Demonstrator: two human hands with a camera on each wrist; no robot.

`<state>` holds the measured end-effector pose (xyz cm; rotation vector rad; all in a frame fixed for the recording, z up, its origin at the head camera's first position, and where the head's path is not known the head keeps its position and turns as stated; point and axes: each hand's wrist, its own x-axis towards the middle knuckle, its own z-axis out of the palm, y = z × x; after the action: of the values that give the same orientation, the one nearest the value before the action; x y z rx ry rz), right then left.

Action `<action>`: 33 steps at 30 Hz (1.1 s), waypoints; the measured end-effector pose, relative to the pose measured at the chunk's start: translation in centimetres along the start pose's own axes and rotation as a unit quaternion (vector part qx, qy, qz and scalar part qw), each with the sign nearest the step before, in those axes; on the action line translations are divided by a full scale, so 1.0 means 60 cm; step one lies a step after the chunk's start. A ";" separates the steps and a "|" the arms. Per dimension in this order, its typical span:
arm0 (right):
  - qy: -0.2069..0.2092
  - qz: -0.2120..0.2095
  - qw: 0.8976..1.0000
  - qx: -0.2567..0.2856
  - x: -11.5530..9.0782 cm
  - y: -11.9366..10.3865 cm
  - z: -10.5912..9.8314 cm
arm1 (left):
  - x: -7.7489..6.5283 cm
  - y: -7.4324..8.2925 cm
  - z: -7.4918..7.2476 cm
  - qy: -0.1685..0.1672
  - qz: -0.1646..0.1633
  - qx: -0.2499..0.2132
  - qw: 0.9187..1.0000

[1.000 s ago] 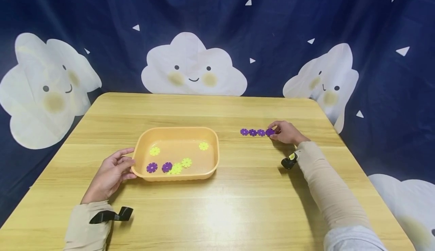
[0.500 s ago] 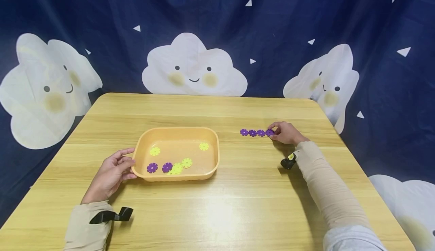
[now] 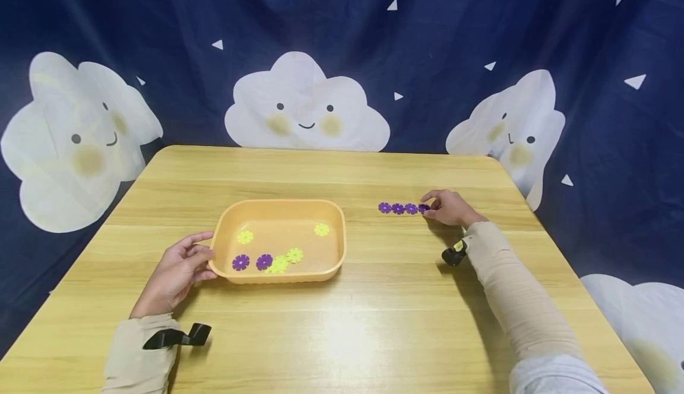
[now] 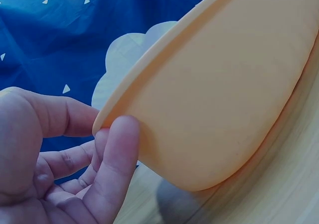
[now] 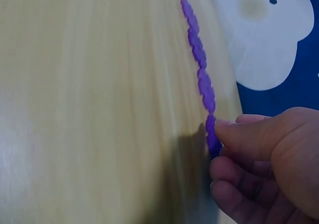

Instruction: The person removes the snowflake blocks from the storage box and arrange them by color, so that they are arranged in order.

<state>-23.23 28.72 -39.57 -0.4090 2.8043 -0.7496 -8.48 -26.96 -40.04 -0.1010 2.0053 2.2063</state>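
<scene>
My right hand (image 3: 451, 208) pinches the rightmost purple flower-shaped disc (image 3: 423, 209) between thumb and fingers, partly covering it. That disc ends a row of several purple flower-shaped discs (image 3: 398, 209), lined up edge to edge on the right part of the table. In the right wrist view the row (image 5: 206, 89) runs away from the thumb, its discs seen nearly edge-on. At the left, my left hand (image 3: 179, 272) grips the near-left corner of an orange plastic tray (image 3: 342, 245). The left wrist view shows the thumb (image 4: 122, 144) against the tray's outer wall (image 4: 214, 94), the index finger at the rim.
Inside the tray lie two purple discs, one of them (image 3: 240, 262) near the left wall, and several yellow discs, one (image 3: 322, 229) at the right. The wooden table (image 3: 342, 323) ends at the back before a dark blue cloud-print curtain (image 3: 417, 38).
Both hands keep their places and grips. The disc at my right fingertips shows flatter and darker than before, as though tipped slightly; the head view has shifted a little.
</scene>
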 end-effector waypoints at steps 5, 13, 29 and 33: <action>0.002 -0.024 1.000 0.006 0.001 -0.016 -0.002 | 0.000 0.001 0.001 0.000 0.002 0.006 1.000; -0.006 -0.081 0.996 0.042 0.012 -0.057 0.001 | 0.002 0.000 0.000 0.003 -0.004 0.016 1.000; -0.049 -0.150 0.985 0.077 0.042 -0.143 0.010 | 0.003 -0.001 -0.003 0.006 -0.007 0.024 1.000; -0.066 -0.151 0.981 0.104 0.046 -0.162 0.017 | 0.003 -0.001 -0.004 0.007 -0.006 0.025 1.000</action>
<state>-23.51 19.29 -35.82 -0.8240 2.5365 -1.0241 -8.64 -27.16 -40.13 -0.1233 2.0609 2.1519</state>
